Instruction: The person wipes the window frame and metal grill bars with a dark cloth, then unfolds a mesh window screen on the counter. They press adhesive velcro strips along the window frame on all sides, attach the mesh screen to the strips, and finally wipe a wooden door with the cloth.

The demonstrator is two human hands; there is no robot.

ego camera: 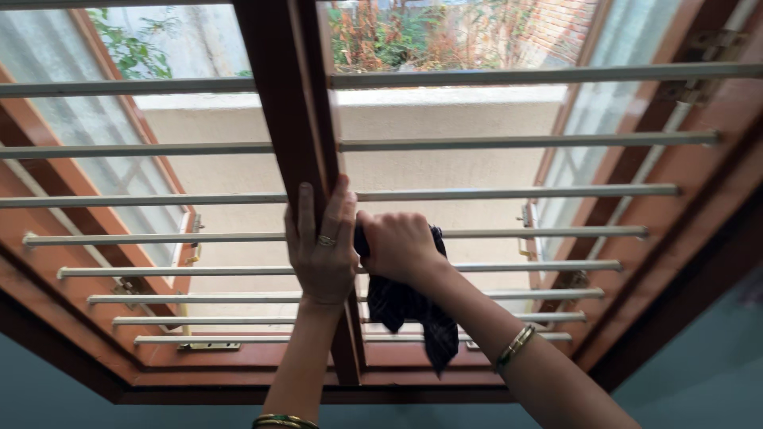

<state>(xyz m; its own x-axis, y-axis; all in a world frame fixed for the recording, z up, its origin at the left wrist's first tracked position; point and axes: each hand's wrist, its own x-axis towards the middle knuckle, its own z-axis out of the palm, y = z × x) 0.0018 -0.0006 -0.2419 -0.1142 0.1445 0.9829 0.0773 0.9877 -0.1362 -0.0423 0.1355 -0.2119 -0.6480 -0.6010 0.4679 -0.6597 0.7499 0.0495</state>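
Observation:
My left hand (322,246) lies flat against the brown wooden centre post (290,95) of a window, fingers pointing up, a ring on one finger. My right hand (397,245) is closed on a dark checked cloth (409,314) and presses it against the right side of the same post, just beside the left hand. The cloth hangs down below the right wrist. Both wrists wear bangles.
Several white horizontal bars (509,141) run across the window on both sides of the post. The wooden window frame (238,381) surrounds them, with open glass shutters (95,159) swung outward. A beige ledge, a brick wall and plants lie outside.

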